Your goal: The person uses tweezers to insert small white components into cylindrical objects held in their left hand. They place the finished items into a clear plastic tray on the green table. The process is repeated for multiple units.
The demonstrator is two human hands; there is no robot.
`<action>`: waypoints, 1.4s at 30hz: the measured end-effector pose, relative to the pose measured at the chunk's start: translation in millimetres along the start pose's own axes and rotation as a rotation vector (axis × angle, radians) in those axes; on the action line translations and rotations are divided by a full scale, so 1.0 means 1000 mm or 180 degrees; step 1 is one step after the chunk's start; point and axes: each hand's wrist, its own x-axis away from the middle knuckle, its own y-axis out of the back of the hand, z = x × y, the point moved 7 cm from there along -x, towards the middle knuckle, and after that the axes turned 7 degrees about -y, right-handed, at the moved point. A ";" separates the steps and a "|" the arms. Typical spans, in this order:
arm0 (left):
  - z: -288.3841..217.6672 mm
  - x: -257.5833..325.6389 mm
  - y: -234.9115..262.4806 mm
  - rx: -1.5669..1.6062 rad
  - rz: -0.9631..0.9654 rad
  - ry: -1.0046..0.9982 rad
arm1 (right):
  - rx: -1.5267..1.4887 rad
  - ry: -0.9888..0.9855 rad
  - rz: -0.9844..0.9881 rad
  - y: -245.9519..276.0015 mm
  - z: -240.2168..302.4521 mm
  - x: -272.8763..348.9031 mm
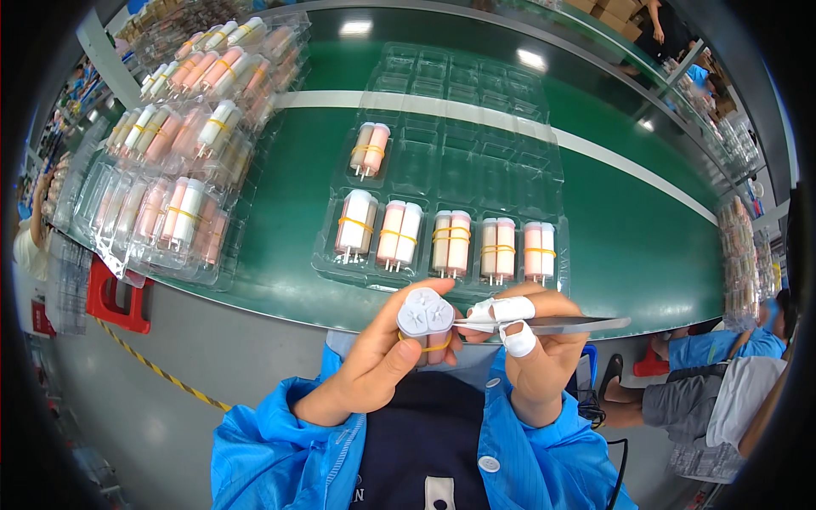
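The left hand point(378, 361) is closed around a pair of capped plastic tubes point(427, 327) bound together with a yellow rubber band point(437, 347), holding them upright just in front of the near edge of the green conveyor belt point(629, 238), with their white, star-patterned caps facing up. The right hand point(535, 348), whose thumb and forefinger wear white finger cots point(514, 310), pinches a pair of metal tweezers point(552, 324); the tweezer tips touch the side of the white caps, while the other end points out to the right. On the belt just beyond the hands lies a clear blister tray point(476, 110). Its nearest row holds five banded tube pairs point(450, 242) in pink, white and beige, lying side by side with their pins toward the near edge, and one more pair point(371, 150) sits alone in the next row at the left side; the remaining pockets show only clear plastic. Toward the left end of the belt stands a leaning stack of filled trays point(183, 144), overhanging the near edge above a red stool point(115, 297). Another person in a blue top point(722, 348) sits low at the right.
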 end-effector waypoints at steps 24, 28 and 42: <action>-0.002 0.000 0.003 0.0035 0.0056 0.0068 | 0.0114 -0.0058 0.0038 0.001 0.001 0.006; -0.004 -0.001 0.007 -0.0356 -0.0308 -0.0212 | 0.0228 -0.0142 0.0004 0.007 -0.005 0.005; -0.013 -0.004 0.011 -0.1655 -0.0068 -0.0983 | -0.0067 -0.0035 -0.0297 0.013 -0.006 0.009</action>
